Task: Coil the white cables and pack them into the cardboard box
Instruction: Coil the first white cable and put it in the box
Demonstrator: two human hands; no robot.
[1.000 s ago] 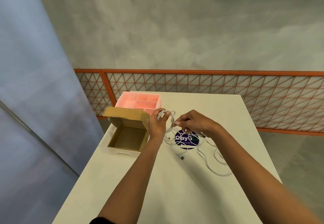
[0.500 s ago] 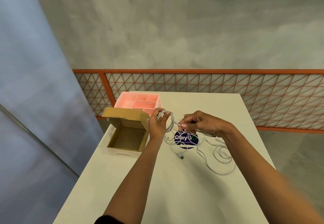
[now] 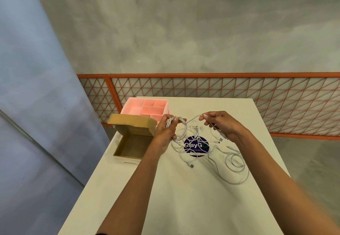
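My left hand grips a bundle of white cable loops just right of the open cardboard box. The same cable runs across to my right hand, which pinches it between thumb and fingers a short way to the right. Below both hands, more white cables lie loose and tangled on the white table, one with a USB plug at its end. The box stands at the table's left edge, its lid flipped up at the back and its inside bare.
A pink divided organiser tray sits behind the box. A round dark blue sticker lies under the cables. An orange mesh railing runs behind the table, with a drop past the table's left and right edges.
My right hand has moved right and up, away from my left hand, drawing a length of cable out between them. My left hand keeps its hold on the loops.
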